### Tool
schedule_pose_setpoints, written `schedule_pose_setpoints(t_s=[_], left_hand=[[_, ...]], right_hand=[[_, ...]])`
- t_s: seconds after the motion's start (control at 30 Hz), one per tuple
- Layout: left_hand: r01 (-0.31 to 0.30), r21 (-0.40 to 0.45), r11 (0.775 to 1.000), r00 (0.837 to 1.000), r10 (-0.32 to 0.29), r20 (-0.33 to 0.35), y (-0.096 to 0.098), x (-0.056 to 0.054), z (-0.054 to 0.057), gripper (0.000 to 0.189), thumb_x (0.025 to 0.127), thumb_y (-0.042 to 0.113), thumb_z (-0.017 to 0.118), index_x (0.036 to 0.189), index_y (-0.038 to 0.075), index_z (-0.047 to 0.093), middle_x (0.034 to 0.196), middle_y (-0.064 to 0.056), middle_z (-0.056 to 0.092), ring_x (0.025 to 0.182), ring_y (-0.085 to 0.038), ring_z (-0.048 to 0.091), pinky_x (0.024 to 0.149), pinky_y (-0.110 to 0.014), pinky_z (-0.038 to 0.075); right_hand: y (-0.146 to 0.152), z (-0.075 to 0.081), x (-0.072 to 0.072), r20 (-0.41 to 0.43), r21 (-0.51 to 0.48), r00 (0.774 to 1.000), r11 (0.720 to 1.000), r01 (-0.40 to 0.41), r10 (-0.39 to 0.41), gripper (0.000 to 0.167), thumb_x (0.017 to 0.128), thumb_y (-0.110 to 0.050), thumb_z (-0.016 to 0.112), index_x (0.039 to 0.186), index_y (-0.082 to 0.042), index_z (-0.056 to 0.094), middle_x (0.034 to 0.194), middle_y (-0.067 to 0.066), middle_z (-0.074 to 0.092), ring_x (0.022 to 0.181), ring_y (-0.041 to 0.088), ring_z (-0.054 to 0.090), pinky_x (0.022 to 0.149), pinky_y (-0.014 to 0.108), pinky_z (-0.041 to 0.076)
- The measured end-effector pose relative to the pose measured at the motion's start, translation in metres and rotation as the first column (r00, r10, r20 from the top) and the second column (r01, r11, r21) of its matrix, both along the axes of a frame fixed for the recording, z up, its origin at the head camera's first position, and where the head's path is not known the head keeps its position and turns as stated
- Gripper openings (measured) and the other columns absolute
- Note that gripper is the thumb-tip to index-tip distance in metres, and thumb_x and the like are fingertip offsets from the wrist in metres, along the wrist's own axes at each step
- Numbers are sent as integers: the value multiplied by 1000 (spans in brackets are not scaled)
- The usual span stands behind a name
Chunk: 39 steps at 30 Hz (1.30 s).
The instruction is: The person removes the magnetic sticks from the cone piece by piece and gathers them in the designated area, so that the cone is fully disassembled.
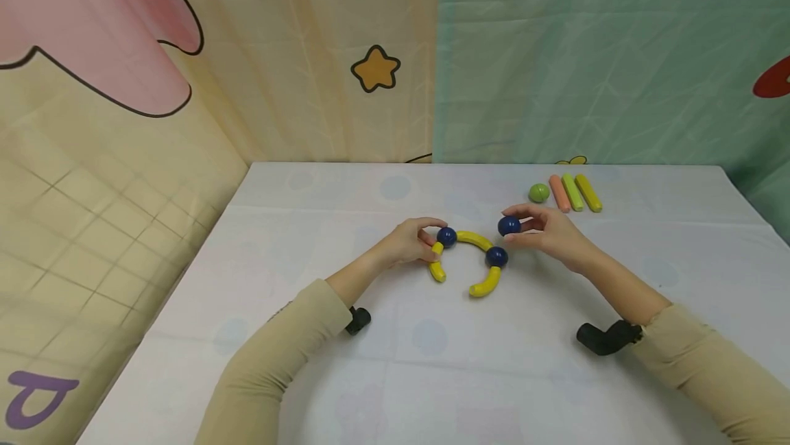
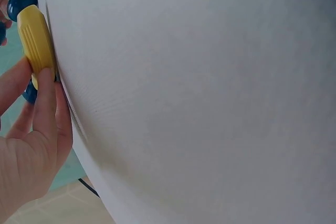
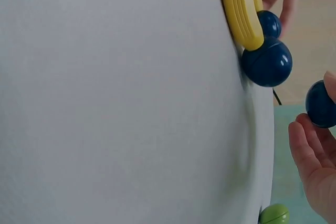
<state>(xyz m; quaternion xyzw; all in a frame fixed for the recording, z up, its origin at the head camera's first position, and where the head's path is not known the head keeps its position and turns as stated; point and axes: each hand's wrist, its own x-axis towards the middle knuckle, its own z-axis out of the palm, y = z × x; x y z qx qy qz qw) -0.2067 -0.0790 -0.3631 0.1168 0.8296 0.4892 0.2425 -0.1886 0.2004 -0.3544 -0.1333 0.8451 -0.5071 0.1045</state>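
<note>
A partial ring of yellow curved rods joined by dark blue balls lies on the white table [image 1: 395, 376]. My left hand [image 1: 407, 241] pinches the left curved rod [image 1: 437, 272], beside the left blue ball [image 1: 447, 236]. A second curved rod [image 1: 474, 239] links that ball to the right blue ball [image 1: 496, 256], from which a third curved rod [image 1: 485, 284] bends down and inward. Between thumb and fingers, my right hand [image 1: 552, 232] holds a loose blue ball [image 3: 319, 104], apart from the ring and just above its right side.
Behind my right hand lie a green ball [image 1: 539, 193] and three straight sticks: an orange one [image 1: 559, 193], a light green one [image 1: 572, 192] and a yellow one [image 1: 589, 193]. A patterned curtain [image 1: 321, 102] hangs along the table's far edge.
</note>
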Motion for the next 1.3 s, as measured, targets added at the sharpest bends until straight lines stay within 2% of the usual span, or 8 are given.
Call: schedule_pose_setpoints(t_s=[0.33,0.53,0.8,1.07,1.3], left_hand=[[-7,9,1000,1000,7,7,-1,-1,0,63,76,-10,70,132,13,53,97,-11,56,81,-18,55,70,-24,51],[-13,-5,1000,1000,13,16,0,-1,-2,63,76,-8,71,132,15,53,98,-10,56,83,-18,54,71,-23,51],[-10,-19,1000,1000,10,4,1,-2,-2,63,76,-7,71,132,16,53,99,-10,56,84,-19,54,70,-23,50],[-14,-24,1000,1000,14,2,2,-1,0,63,76,-6,72,132,16,53,98,-10,55,82,-19,54,69,-22,50],[-26,-8,1000,1000,26,16,2,0,0,63,76,-8,71,132,16,53,97,-10,55,82,-18,53,69,-22,50]], right_hand=[[23,-8,-10,-24,79,996,993,90,-88,54,85,-26,69,128,0,50,122,14,51,93,18,52,73,17,48],[31,-11,-16,-42,99,993,989,110,-106,56,85,-26,70,129,2,50,122,18,51,89,12,54,72,16,47],[39,-15,-25,-73,112,990,985,132,-124,55,86,-25,69,128,5,48,123,23,49,87,11,53,70,12,45],[42,-17,-32,-115,158,983,975,159,-142,50,86,-19,68,126,6,50,123,25,49,97,31,50,67,11,43],[46,-19,-38,-135,191,980,966,171,-147,49,85,-14,70,124,6,50,122,25,49,100,35,49,65,12,43]])
